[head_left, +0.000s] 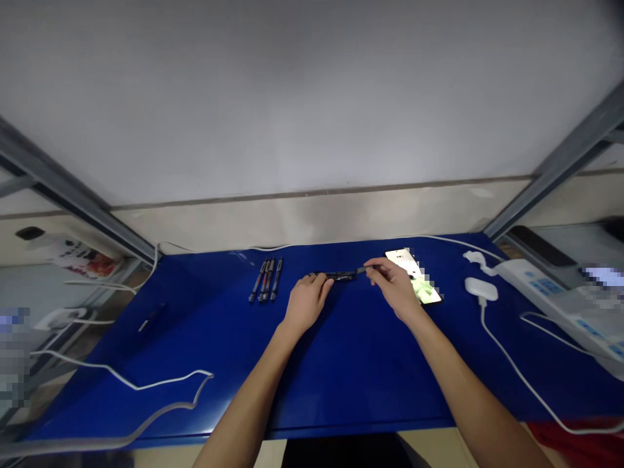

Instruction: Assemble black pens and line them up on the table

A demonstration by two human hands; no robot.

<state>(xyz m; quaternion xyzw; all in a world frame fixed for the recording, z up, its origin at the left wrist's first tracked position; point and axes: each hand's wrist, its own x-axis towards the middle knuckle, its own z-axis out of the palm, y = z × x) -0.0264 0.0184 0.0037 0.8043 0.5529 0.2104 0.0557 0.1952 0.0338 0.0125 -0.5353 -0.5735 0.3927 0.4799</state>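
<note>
Left hand point(306, 304) pins a small dark part point(336, 275) to the blue mat point(341, 364), fingers curled onto it; right hand point(394, 286) pinches a slim screwdriver point(366, 268), tip at the part's right end. Work appears under way, its stage unclear. Four spare drivers point(266, 279) lie left, a lit phone point(414, 275) right.

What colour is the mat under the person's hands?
Deep blue. The mat covers the whole work surface, seen plainly in the head view.
</note>
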